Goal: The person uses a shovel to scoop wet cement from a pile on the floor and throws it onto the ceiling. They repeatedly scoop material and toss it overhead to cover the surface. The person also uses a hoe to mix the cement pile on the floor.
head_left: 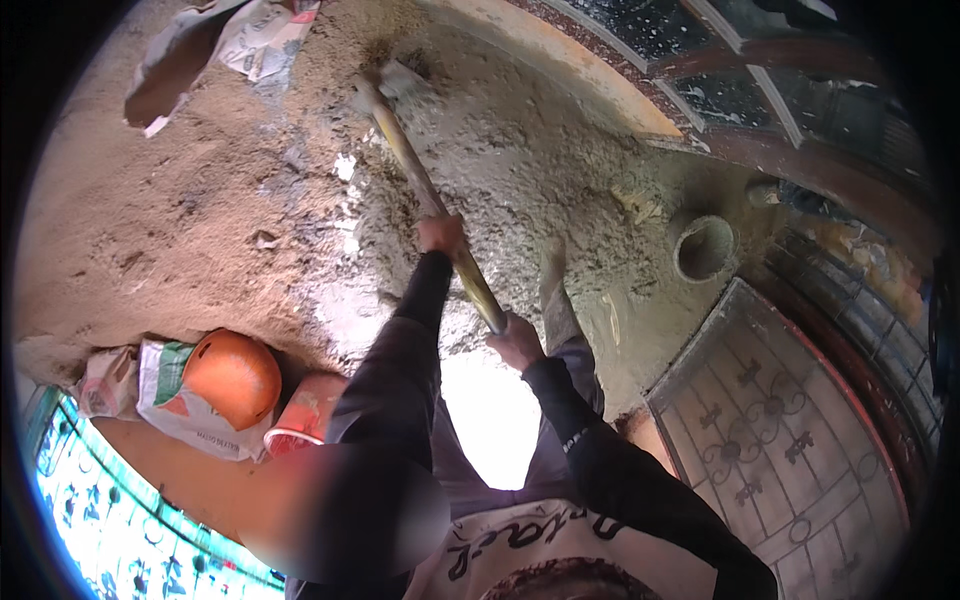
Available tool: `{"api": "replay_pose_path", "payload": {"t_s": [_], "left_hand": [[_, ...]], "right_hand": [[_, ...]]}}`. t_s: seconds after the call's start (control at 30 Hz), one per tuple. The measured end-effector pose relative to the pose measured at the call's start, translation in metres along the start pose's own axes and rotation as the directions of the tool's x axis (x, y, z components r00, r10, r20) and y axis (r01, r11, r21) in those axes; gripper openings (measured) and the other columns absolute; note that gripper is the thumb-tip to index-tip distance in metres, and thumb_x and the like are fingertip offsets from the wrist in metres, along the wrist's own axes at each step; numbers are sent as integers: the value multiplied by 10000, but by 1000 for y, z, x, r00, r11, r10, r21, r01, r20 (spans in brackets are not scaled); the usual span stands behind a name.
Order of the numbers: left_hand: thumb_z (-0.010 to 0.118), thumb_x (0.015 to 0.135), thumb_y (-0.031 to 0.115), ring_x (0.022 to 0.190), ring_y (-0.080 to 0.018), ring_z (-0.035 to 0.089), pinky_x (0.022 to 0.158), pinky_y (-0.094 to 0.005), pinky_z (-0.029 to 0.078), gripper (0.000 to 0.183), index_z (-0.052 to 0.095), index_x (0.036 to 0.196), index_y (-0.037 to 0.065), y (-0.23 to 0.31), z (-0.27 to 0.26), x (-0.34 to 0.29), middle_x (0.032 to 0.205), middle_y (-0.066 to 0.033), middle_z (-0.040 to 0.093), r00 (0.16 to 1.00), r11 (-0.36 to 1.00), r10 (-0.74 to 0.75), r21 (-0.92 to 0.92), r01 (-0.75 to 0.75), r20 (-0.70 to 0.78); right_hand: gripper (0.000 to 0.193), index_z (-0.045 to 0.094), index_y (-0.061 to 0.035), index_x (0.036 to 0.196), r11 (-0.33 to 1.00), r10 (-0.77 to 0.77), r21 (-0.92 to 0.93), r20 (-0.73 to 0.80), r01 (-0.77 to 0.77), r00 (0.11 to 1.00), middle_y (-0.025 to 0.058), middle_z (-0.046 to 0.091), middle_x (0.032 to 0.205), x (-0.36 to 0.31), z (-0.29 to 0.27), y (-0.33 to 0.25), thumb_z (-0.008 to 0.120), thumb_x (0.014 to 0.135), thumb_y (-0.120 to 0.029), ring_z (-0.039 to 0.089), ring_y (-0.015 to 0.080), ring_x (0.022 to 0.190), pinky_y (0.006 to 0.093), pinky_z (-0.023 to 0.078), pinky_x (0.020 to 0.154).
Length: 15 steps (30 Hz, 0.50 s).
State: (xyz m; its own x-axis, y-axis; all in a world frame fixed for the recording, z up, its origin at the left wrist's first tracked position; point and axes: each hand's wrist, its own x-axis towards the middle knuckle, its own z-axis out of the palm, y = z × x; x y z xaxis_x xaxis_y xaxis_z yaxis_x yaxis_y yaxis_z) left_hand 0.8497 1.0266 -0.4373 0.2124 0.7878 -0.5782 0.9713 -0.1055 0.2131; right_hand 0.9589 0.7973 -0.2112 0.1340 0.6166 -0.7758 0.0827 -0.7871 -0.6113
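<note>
My left hand is closed around the middle of a long wooden handle. Lower down, near the handle's end, my right hand grips the same shaft. The handle belongs to what looks like a hoe, slanting away to the far left. Its grey head rests in a spread of wet grey mortar and is partly sunk in it. To the right of the shaft, my foot and lower leg stand on the mix, smeared with grey.
Brown sand covers the left side, with a torn paper sack at the back. An orange bowl-shaped thing, a sack and a red bucket lie near left. Rightward are a round opening and a metal grille panel.
</note>
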Motion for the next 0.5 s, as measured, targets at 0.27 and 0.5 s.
{"api": "replay_pose_path", "payload": {"t_s": [0.27, 0.5], "left_hand": [[610, 762, 72, 422, -174, 533, 365, -318, 449, 154, 471, 770, 5, 146, -75, -317, 556, -70, 530, 805, 360, -277, -720, 593, 525], [645, 761, 115, 458, -205, 566, 388, -342, 462, 327, 415, 943, -27, 167, -75, -155, 632, -107, 547, 996, 356, -4, -931, 80, 84]], "right_hand": [[433, 593, -5, 1020, 933, 330, -95, -166, -348, 929, 210, 658, 875, -230, 8, 66, 743, 725, -285, 654, 359, 841, 424, 518, 731], [421, 615, -9, 973, 991, 122, -42, -138, -129, 983, 128, 640, 710, -72, -51, 54, 759, 724, -317, 625, 218, 621, 367, 506, 581]]}}
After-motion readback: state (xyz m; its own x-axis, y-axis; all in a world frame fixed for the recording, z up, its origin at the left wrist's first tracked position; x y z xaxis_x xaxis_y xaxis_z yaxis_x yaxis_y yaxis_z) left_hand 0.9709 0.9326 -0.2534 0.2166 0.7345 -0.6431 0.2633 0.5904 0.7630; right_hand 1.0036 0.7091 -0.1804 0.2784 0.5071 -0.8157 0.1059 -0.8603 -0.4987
